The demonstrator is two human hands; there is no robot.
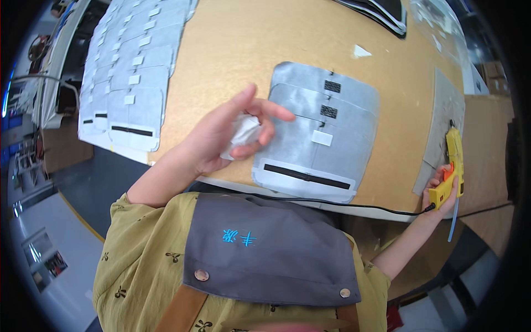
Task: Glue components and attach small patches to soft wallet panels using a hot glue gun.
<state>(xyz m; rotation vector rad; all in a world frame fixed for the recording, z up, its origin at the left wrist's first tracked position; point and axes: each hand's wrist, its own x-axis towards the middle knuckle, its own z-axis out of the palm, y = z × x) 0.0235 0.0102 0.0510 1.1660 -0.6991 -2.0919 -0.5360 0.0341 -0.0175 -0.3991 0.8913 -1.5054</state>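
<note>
A white bundle (247,130) is cupped by curled fingers (267,131) of the left hand (221,127) at centre left, one finger extended over the edge of a grey panel (345,157), contact indiscernible; at far right, a yellow glue gun (454,149) is gripped by the right hand (449,200), apparently held aside so the panel, laid flat at centre frame, is unobstructed, while similar panels (149,99) are overlapped at upper left, presumably to save tabletop (221,55)

At right, the hot-glue gun (455,152) looks smooth plastic. At centre, the grey panel (347,157) is smooth with a soft sheen, its black patches (329,112) rough-textured. The tan tabletop (227,50) looks like matt board; lower centre, the apron (271,260) is matt cloth with shiny metal snaps (201,275).
</note>
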